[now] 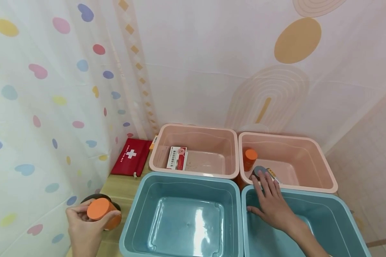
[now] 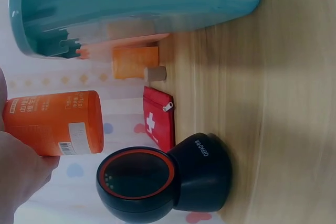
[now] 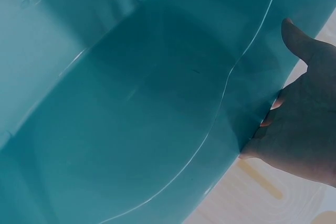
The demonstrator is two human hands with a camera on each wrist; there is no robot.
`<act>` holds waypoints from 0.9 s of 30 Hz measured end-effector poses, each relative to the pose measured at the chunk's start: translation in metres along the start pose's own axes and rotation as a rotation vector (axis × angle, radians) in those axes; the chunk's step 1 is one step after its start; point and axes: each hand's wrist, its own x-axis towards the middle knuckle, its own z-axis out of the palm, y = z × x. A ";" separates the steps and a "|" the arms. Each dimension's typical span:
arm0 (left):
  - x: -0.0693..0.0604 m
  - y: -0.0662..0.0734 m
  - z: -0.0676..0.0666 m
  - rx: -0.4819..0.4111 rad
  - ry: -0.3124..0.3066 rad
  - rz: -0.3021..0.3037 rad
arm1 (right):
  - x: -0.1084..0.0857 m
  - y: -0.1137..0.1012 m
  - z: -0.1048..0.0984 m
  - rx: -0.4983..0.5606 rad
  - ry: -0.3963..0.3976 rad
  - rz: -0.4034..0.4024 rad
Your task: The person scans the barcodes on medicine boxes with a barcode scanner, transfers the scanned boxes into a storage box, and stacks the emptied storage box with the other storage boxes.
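Observation:
My left hand (image 1: 88,223) grips an orange bottle (image 1: 100,210) with a flat orange lid, at the left of the blue bins. In the left wrist view the bottle (image 2: 55,124) is held apart from a black scanner-like device (image 2: 163,179) with a red-ringed round window, which stands on the table. My right hand (image 1: 271,207) reaches over the rim between the right blue bin and the right pink bin, fingers stretched out. By its fingertips are a grey round lid (image 1: 260,171) and a small yellow-labelled item (image 1: 272,175). Another orange bottle (image 1: 250,159) stands in that pink bin.
The left pink bin (image 1: 197,130) holds white-and-red boxes (image 1: 177,157). In front are two blue bins (image 1: 188,176), the right one (image 1: 325,200) beneath my arm. A red first aid pouch (image 1: 132,157) lies on the wooden table (image 1: 120,189). Patterned curtains (image 1: 193,71) hang behind.

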 end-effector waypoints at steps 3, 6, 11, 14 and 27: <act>0.001 -0.003 0.002 -0.035 0.010 0.018 | 0.000 0.002 0.002 -0.006 0.019 -0.014; 0.001 -0.002 0.003 -0.136 0.008 0.070 | 0.000 0.000 0.002 -0.001 0.016 -0.011; 0.009 0.010 0.003 -0.130 -0.077 0.158 | 0.001 -0.003 -0.003 -0.003 -0.016 0.016; 0.020 0.025 0.003 -0.121 -0.165 0.204 | 0.001 -0.003 -0.003 -0.008 -0.005 0.012; 0.048 0.146 0.091 -0.189 -0.647 0.495 | 0.001 -0.003 -0.004 0.020 -0.024 0.026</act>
